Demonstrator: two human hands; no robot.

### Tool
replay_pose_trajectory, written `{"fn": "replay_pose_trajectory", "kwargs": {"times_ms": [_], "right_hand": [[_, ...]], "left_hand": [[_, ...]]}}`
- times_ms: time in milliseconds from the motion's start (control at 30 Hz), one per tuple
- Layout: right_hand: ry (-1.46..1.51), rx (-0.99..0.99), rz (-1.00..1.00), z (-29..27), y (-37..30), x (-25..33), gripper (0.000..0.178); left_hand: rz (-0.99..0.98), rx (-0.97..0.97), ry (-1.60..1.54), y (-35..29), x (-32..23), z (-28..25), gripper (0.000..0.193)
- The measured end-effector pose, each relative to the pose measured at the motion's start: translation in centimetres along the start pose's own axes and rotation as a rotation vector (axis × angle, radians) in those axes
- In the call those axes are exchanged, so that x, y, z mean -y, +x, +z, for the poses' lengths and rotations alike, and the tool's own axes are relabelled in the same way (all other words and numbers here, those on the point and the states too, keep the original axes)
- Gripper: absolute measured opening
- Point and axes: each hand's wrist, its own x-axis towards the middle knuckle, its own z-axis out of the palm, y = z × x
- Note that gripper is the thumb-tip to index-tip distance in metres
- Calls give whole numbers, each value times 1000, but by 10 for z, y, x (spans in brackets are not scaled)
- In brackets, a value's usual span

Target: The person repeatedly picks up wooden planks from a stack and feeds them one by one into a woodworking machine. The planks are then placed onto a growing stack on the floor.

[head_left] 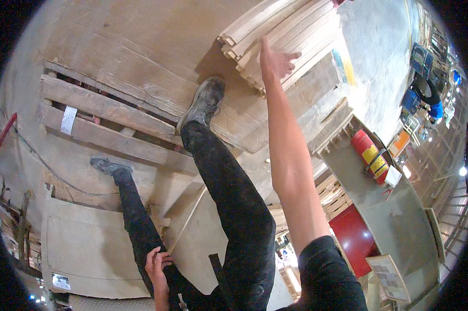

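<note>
A stack of pale wooden slats (pixel 283 36) lies at the top of the view, its near ends uneven. My right arm is stretched out to it. My right hand (pixel 278 63) is open at the stack's near side, thumb and fingers apart; whether it touches the slats I cannot tell. My left hand (pixel 159 265) is by my left thigh, fingers curled. A thin pale strip (pixel 188 217) runs from those fingertips toward the pallet; whether they grip it is unclear. At the top edge, a sliver of what may be another person's hand (pixel 341 2) shows beside the slats.
My dark shoe (pixel 205 101) rests on the board surface beside a worn wooden pallet (pixel 109 116) with a white label. A pale panel (pixel 88 243) stands at the lower left. On the right are a red fire extinguisher (pixel 370 157), a red panel (pixel 352 236) and a framed sheet (pixel 389 277).
</note>
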Motion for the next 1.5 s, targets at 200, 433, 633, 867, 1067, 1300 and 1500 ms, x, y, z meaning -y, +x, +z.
{"fn": "replay_pose_trajectory", "kwargs": {"times_ms": [200, 433, 633, 867, 1067, 1300, 1500], "right_hand": [[-24, 161, 13, 11, -81, -32, 137], [39, 164, 65, 25, -126, -56, 137], [114, 204, -52, -11, -188, -98, 123], [773, 884, 207, -163, -302, -116, 62], [691, 1553, 418, -289, -431, -144, 67], [-22, 1749, -997, -404, -648, -39, 100], [-475, 878, -2470, -435, -867, -7, 130]], "left_hand": [[70, 28, 34, -3, 14, -9, 31], [47, 33, -91, -4, 23, -30, 33], [81, 84, -86, -10, 39, -50, 36], [183, 167, -338, -28, 44, -97, 38], [260, 389, -768, -45, 62, -169, 43], [475, 677, -1494, -104, 23, -289, 74], [1067, 253, -2230, -156, 88, -412, 68]]}}
